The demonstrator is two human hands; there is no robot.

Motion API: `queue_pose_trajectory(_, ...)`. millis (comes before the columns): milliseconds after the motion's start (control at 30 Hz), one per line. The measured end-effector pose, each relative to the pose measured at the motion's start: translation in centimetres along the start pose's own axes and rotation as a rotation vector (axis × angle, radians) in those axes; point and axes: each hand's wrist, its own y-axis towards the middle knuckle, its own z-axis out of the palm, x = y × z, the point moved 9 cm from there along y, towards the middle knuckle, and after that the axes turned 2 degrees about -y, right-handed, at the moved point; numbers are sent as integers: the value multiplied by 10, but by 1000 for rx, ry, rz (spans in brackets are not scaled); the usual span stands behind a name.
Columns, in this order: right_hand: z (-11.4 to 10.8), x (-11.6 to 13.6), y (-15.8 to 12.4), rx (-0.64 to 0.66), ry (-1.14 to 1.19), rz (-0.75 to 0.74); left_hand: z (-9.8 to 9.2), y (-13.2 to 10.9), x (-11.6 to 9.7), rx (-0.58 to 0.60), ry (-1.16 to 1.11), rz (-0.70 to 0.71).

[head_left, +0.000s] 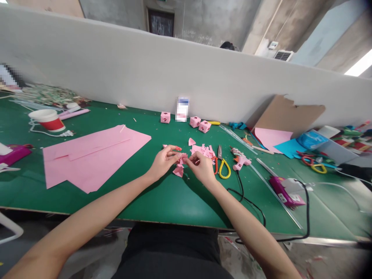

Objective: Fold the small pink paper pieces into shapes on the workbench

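Observation:
Between my two hands a small piece of pink paper (183, 158) is pinched over the green table. My left hand (165, 161) grips it from the left, thumb and fingers together. From the right, my right hand (202, 167) closes its fingertips on the same piece. Just below them lies a loose pink scrap (178, 171). A heap of pink paper cuttings (203, 150) sits behind my right hand, close to scissors with yellow and orange handles (224, 169). Farther back stand several pink paper cubes with cut-out holes, one cube (165, 117) apart from the others.
Large pink sheets (95, 159) cover the left of the table, near a paper cup (48, 119). A pink glue gun (240, 159) with a black cord, a clear rod (276, 195) and a purple power strip (286, 192) lie right. A grey partition (130, 77) rises behind.

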Motion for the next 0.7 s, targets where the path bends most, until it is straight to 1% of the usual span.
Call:
queue_pose_trajectory(133, 1, 2, -1, 13, -5, -4, 0, 0, 1, 15, 4, -15)
queue_pose_trajectory(300, -1, 5, -3, 2, -50, -24, 4, -1, 2, 64, 36, -5)
queue_pose_trajectory(433, -1, 9, -4, -1, -64, -50, 3, -2, 3, 42, 93, 24)
queue_pose_trajectory(600, 7, 19, -8, 82, 10, -90, 0, -1, -1, 12, 144, 60)
queue_pose_trajectory(700, 10, 25, -10, 103, 5, -129, -2, 0, -4, -15, 152, 74)
